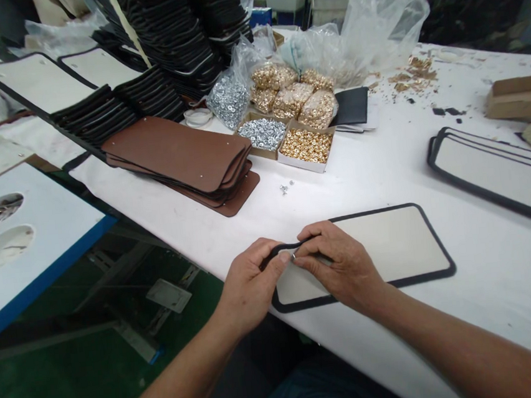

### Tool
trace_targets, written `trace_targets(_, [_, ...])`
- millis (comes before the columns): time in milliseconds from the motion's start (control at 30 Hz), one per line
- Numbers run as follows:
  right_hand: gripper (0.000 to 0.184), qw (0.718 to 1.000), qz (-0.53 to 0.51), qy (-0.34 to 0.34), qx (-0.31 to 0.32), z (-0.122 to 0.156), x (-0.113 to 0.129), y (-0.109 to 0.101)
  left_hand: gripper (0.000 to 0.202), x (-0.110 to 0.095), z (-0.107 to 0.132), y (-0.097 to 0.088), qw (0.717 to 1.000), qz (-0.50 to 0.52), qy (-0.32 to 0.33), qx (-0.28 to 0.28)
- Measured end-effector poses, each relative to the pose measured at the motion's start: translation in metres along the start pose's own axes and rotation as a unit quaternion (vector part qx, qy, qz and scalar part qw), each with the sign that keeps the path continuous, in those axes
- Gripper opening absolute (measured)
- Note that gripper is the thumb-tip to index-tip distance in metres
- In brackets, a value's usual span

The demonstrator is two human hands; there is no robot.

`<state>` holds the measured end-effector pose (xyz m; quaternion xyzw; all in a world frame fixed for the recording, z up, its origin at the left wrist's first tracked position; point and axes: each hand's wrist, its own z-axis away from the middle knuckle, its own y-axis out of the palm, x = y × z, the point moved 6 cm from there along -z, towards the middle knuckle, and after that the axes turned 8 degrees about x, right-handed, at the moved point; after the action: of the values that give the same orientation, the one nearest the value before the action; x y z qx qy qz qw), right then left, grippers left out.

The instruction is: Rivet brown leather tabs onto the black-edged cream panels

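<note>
An off-white panel [387, 243] with rounded corners and a black border lies on the white table in front of me. My left hand [254, 278] is closed on its far left edge, thumb on top, and that edge bends upward a little. Beside it, my right hand [339, 257] pinches a small silver metal piece [293, 256] between thumb and fingertips, right at the panel's surface. Whether the piece sits in a hole there I cannot tell. A few loose silver pieces [284, 189] lie on the table beyond my hands.
Brown panels [176, 148] are stacked at the left, before tall black stacks [169, 33]. Small boxes hold silver washers [262, 133] and gold-coloured metal parts [306, 146], with filled plastic bags [283, 94] behind. More black-edged panels [502, 170] lie at right. The table's near edge runs diagonally.
</note>
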<state>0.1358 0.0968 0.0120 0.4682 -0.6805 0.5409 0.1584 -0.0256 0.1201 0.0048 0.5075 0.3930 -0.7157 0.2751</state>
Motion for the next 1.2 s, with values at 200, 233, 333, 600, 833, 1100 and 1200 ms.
trace_targets(200, [0.022,0.997,-0.011,0.079,-0.025,0.005,-0.01,0.0,0.02,0.0,0.003,0.002,0.998,-0.039,0.04,-0.016])
trace_targets(233, [0.026,0.996,-0.009,0.087,-0.023,0.006,-0.011,0.0,0.02,0.0,0.004,0.003,0.998,-0.044,0.045,-0.021])
trace_targets(333, [0.021,0.999,0.018,0.039,0.003,0.004,-0.007,0.003,0.018,0.001,0.006,0.004,0.996,-0.05,0.063,-0.048])
trace_targets(600, [0.012,0.993,0.099,-0.004,0.067,0.002,0.0,0.009,0.012,0.002,0.015,0.004,0.985,-0.071,0.105,-0.12])
trace_targets(833, [0.011,0.995,0.077,0.004,0.056,0.002,0.0,0.011,0.013,0.002,0.018,0.006,0.98,-0.085,0.133,-0.119])
trace_targets(1100, [0.008,0.993,0.043,0.072,-0.084,-0.007,-0.007,-0.021,0.034,0.004,0.016,0.008,0.992,-0.067,0.026,-0.103])
trace_targets(1200, [0.016,0.986,0.067,0.115,-0.099,-0.014,-0.011,-0.04,0.014,0.0,0.019,0.009,0.993,-0.088,0.01,-0.075])
